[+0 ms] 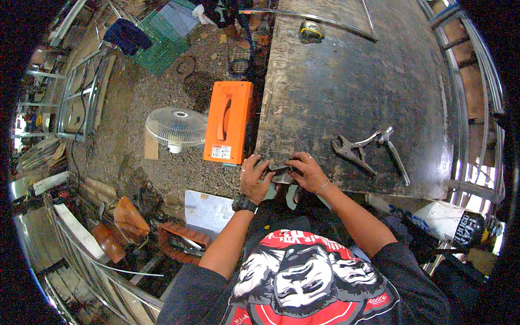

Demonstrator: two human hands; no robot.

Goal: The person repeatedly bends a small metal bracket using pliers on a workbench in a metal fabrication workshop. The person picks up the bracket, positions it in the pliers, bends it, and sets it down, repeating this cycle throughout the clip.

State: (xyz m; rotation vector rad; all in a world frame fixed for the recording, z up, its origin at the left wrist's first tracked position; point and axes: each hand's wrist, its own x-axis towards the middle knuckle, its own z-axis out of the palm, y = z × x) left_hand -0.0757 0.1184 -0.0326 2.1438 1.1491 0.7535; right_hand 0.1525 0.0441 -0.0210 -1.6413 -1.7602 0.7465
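Observation:
At the near left corner of the dark worktable, both hands are close together with fingers bent. My left hand and my right hand pinch a small, thin dark piece between them at the table edge. Its kind is hard to make out, since the fingers cover its ends. To the right of my right hand lies a locking clamp with dark jaws and silvery handles, touching nothing I hold.
A yellow-and-black tape measure and a thin metal frame lie at the table's far end. Left of the table stand an orange machine case with a handle and a fan. A gas cylinder lies at right.

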